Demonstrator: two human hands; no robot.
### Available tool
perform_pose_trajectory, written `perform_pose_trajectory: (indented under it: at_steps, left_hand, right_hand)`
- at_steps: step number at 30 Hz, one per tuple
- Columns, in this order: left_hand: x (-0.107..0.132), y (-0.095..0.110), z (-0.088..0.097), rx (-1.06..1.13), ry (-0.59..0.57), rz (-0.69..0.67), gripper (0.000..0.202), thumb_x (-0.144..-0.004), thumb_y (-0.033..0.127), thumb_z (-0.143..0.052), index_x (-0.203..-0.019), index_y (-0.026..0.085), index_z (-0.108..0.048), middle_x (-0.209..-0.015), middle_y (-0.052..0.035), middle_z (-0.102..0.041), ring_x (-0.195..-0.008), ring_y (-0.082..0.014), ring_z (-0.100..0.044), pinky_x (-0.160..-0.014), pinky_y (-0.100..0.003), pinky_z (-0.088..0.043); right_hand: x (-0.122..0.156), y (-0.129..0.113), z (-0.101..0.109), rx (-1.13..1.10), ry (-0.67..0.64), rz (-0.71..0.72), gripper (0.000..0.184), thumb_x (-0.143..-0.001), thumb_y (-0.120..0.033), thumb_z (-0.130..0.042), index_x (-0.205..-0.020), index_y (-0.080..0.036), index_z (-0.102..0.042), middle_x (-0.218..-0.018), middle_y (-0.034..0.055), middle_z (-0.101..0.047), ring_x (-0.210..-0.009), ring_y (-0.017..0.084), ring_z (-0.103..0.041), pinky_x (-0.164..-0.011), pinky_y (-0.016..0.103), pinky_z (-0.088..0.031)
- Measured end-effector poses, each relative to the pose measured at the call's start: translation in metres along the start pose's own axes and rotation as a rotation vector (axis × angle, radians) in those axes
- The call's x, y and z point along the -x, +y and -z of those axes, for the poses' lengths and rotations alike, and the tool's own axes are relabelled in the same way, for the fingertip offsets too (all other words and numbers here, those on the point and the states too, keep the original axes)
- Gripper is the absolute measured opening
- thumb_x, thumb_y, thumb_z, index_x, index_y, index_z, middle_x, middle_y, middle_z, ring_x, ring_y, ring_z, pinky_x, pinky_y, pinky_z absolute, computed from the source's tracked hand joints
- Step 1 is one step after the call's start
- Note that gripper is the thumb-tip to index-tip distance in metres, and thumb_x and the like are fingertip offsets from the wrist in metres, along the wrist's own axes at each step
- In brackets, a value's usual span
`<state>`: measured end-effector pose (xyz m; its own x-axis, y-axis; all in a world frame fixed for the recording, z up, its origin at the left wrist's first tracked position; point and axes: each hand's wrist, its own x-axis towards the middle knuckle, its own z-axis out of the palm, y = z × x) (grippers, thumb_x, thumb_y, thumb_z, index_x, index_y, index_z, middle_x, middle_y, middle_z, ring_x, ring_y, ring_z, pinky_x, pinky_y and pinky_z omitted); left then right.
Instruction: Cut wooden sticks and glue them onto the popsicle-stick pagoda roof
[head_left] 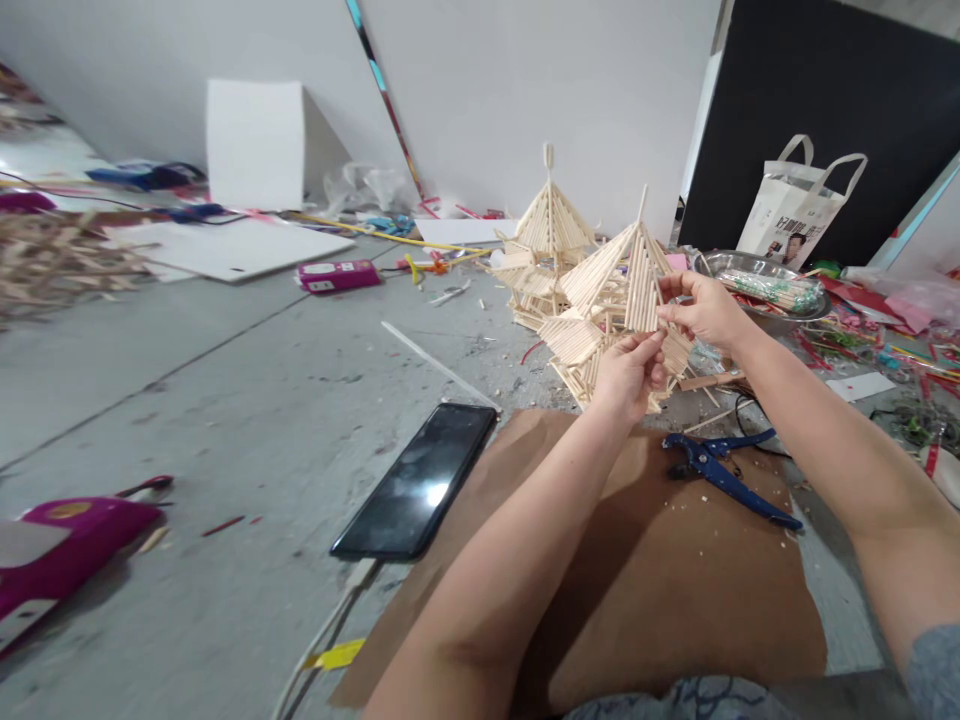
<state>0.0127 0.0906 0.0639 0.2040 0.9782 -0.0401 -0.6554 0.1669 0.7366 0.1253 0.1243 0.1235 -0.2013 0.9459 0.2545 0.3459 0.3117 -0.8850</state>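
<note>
Two pavilion models built of thin wooden sticks stand close together; the rear model has a pointed roof with a short finial. On the nearer model, a fan-shaped stick roof panel slopes down from the peak. My right hand pinches this panel's right edge between thumb and fingertips. Just below, my left hand has its fingers pressed together at the panel's lower corner; whatever lies in them is hidden. Blue pliers-like cutters lie with handles apart on brown cardboard under my forearms.
A black phone with a plugged-in white cable rests left of the cardboard. Purple devices lie on the grey floor. Behind my right hand, a metal bowl holds bundled sticks, near a white bag. Colourful scraps litter the right.
</note>
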Motion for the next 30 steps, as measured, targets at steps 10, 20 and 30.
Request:
perform_pose_trajectory:
  at_steps: [10,20,30]
  left_hand:
    - [0.0013,0.0036,-0.0007,0.020,0.007,-0.021,0.023,-0.060,0.019,-0.068,-0.065,0.016,-0.046,-0.045,0.0073,-0.047,-0.034,-0.0012,-0.040,-0.036,-0.012,-0.028]
    - [-0.0016,0.0028,-0.0005,-0.020,-0.016,-0.031,0.032,-0.059,0.025,-0.072,-0.062,0.016,-0.042,-0.045,0.0076,-0.047,-0.031,-0.0008,-0.037,-0.034,-0.014,-0.026]
    - [-0.0008,0.0049,-0.0030,-0.028,0.005,-0.043,0.026,-0.063,0.024,-0.069,-0.062,0.016,-0.043,-0.044,0.0078,-0.045,-0.031,-0.0009,-0.036,-0.034,-0.014,-0.025]
  right_hand:
    - [-0.0002,0.0008,0.0014,0.024,-0.014,0.023,0.027,-0.063,-0.015,-0.060,-0.089,-0.015,-0.053,-0.071,-0.0024,-0.055,-0.045,0.002,-0.039,-0.036,0.016,-0.030]
    - [0.0011,0.0006,0.0031,0.020,-0.021,0.010,0.028,-0.064,-0.015,-0.059,-0.091,-0.016,-0.054,-0.079,-0.0002,-0.057,-0.046,0.003,-0.041,-0.036,0.017,-0.032]
    - [0.0042,0.0017,0.0034,0.008,-0.004,0.011,0.026,-0.067,-0.010,-0.057,-0.092,-0.016,-0.054,-0.084,0.0006,-0.059,-0.044,0.002,-0.043,-0.035,0.017,-0.032]
